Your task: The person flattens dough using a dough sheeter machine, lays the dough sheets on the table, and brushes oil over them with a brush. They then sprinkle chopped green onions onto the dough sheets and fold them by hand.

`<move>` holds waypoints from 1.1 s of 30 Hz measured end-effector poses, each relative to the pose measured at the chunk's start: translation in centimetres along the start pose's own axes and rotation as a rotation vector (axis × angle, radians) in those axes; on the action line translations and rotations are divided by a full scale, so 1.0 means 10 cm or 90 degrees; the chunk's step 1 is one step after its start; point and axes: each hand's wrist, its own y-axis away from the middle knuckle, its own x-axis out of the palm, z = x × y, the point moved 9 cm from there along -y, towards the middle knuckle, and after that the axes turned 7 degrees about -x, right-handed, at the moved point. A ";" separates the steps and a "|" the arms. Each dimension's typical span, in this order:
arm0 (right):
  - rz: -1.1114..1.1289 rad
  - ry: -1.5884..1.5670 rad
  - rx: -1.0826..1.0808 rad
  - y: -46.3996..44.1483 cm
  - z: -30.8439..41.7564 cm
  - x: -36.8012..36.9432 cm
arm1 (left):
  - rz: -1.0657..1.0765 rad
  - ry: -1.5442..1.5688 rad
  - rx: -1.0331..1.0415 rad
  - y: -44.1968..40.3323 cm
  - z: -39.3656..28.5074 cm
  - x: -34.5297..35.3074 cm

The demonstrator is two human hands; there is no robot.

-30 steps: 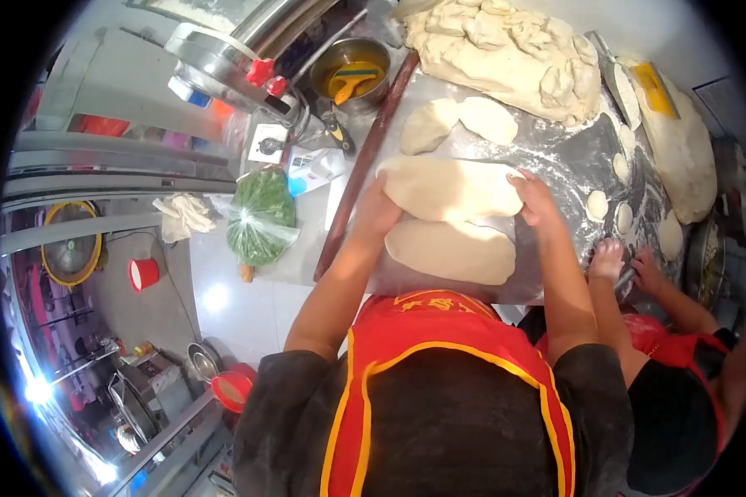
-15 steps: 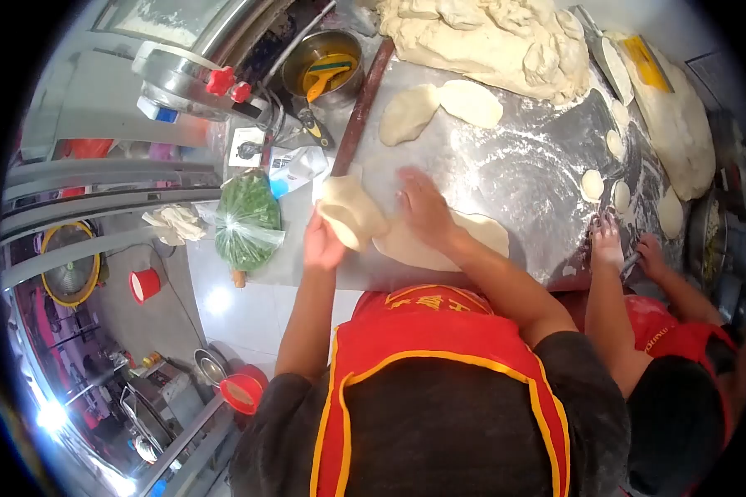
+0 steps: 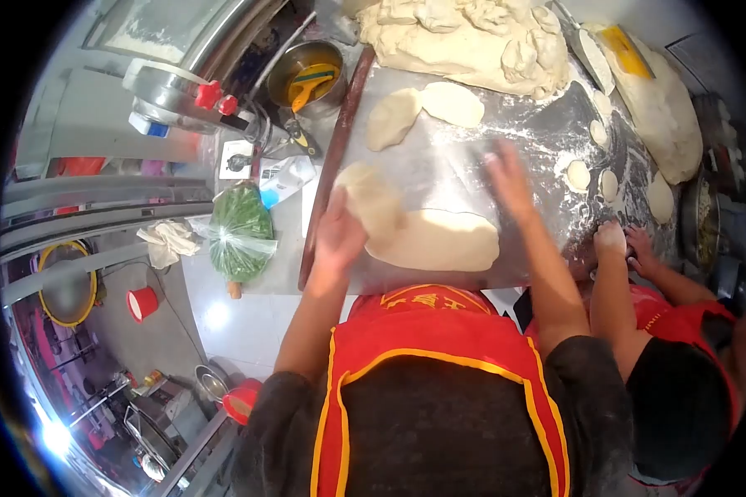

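My left hand point(image 3: 340, 236) grips the edge of a thin dough sheet point(image 3: 371, 197), which is smeared by motion above the left side of the metal worktop point(image 3: 439, 178). Under and beside it, near the front edge, lies a larger flat oval dough sheet point(image 3: 443, 242). My right hand point(image 3: 510, 178) hovers over the worktop to the right, blurred, its fingers stretched out and nothing in them. Two more flattened dough pieces, one point(image 3: 392, 118) overlapping the other point(image 3: 453, 104), lie farther back.
A big dough mound point(image 3: 464, 45) sits at the back. A pot with a brush point(image 3: 311, 79) and a bag of greens point(image 3: 242, 232) are left of the wooden strip point(image 3: 340, 137). At right, a co-worker's hands point(image 3: 622, 240) are near small dough rounds point(image 3: 578, 175).
My left hand has moved slightly right with the dough sheet, now over the oval sheet's left end. My right hand has swung right and away from the dough. The co-worker's hands have drawn closer together.
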 end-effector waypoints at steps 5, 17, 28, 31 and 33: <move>0.370 -0.936 0.227 0.53 0.55 1.14 | 0.053 -0.340 0.017 -0.48 0.51 0.62; 0.147 -1.239 0.294 0.77 0.18 0.54 | -0.016 -0.178 0.027 -0.65 0.42 0.82; -0.109 -0.353 0.272 0.35 -0.71 0.39 | -0.116 -0.590 0.161 -0.66 -0.27 -1.10; -0.130 -0.219 0.192 0.21 -0.63 0.48 | -0.143 -0.526 0.143 -0.63 -0.34 -1.28; -0.085 0.063 0.153 0.12 -0.29 0.34 | -0.140 -0.614 0.151 -0.65 -0.41 -1.37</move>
